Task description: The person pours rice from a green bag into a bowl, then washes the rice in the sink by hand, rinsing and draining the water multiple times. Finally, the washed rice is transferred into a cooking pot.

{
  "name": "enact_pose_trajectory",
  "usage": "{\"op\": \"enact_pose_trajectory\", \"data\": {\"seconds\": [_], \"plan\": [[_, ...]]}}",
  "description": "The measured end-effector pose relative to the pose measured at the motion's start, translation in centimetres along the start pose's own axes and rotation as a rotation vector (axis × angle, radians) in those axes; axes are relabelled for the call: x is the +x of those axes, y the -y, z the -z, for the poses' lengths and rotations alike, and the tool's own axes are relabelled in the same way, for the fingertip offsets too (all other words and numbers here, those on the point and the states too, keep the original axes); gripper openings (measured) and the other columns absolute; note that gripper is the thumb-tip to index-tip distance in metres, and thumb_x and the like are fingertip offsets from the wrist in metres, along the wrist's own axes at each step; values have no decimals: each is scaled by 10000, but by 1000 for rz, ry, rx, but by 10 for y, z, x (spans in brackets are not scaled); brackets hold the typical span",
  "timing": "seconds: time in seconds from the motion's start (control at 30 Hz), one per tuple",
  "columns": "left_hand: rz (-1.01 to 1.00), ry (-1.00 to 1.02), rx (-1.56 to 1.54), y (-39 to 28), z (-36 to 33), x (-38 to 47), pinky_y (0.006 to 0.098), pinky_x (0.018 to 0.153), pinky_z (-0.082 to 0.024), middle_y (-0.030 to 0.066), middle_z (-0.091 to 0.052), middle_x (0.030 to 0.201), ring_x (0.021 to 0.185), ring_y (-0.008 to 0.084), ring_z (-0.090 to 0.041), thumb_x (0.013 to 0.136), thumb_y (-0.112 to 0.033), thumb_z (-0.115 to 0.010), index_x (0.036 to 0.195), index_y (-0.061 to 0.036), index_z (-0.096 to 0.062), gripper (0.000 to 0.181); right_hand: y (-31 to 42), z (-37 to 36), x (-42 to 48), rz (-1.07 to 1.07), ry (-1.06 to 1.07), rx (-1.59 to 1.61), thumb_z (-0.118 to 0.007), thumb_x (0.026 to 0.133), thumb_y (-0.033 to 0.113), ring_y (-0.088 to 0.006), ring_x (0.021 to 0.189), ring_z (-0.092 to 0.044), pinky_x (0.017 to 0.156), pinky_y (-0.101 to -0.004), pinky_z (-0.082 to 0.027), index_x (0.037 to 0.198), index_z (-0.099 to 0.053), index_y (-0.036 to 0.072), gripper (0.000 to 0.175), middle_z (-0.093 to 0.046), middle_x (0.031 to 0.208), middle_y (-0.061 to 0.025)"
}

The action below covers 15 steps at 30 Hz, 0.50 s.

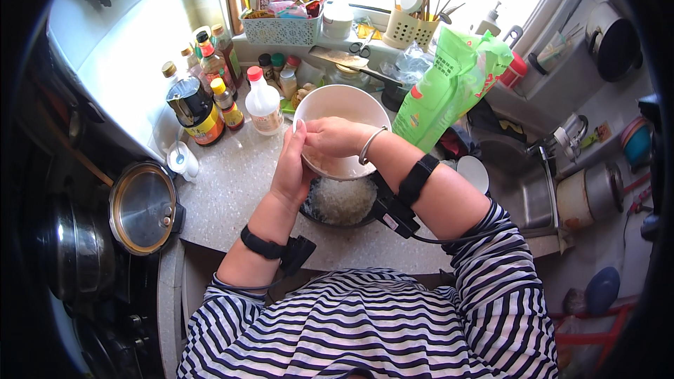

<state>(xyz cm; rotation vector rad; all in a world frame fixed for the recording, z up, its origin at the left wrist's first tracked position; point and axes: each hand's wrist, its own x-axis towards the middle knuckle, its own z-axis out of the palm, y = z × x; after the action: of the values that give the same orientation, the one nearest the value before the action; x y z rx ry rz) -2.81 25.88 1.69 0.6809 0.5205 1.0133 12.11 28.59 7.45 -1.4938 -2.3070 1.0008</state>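
Observation:
A white bowl (345, 102) is tilted over a dark round pan or pot (337, 225) on the speckled countertop. White rice-like grains (343, 200) lie heaped in the dark vessel, and a thin layer of pale grains shows inside the bowl. My left hand (292, 163) grips the bowl's left rim, thumb up. My right hand (337, 137) reaches across the bowl's mouth, its fingertips at the same rim beside my left thumb; whether they pinch the rim or only touch it is hidden. A green plastic bag (447, 84) stands right of the bowl.
Left of the bowl stand a white bottle with a red cap (263, 102), a small yellow-capped bottle (226, 105) and a large dark sauce bottle (195, 113). A round glass lid (143, 208) lies at the left edge. A cleaver (339, 57) rests behind; a sink (526, 189) is at right.

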Motion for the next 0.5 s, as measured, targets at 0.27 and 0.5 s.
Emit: {"op": "enact_pose_trajectory", "data": {"seconds": [0.27, 0.5], "plan": [[27, -1, -66, 1, 2, 7, 386, 978, -530, 106, -639, 1286, 1143, 225, -636, 1070, -517, -451, 1413, -56, -499, 577, 9, 0, -6, -20, 77, 8, -454, 961, 359, -410, 1057, -664, 969, -452, -476, 1111, -735, 61, 437, -716, 1114, -233], [1, 0, -48, -1, 3, 12, 404, 1019, -511, 129, -613, 1341, 1198, 246, -615, 1079, -491, -444, 1453, -51, -465, 578, 11, 3, -8, -101, 100, 36, -506, 970, 371, -296, 982, -669, 903, -393, -500, 1121, -714, 80, 388, -720, 1046, -158]]}}
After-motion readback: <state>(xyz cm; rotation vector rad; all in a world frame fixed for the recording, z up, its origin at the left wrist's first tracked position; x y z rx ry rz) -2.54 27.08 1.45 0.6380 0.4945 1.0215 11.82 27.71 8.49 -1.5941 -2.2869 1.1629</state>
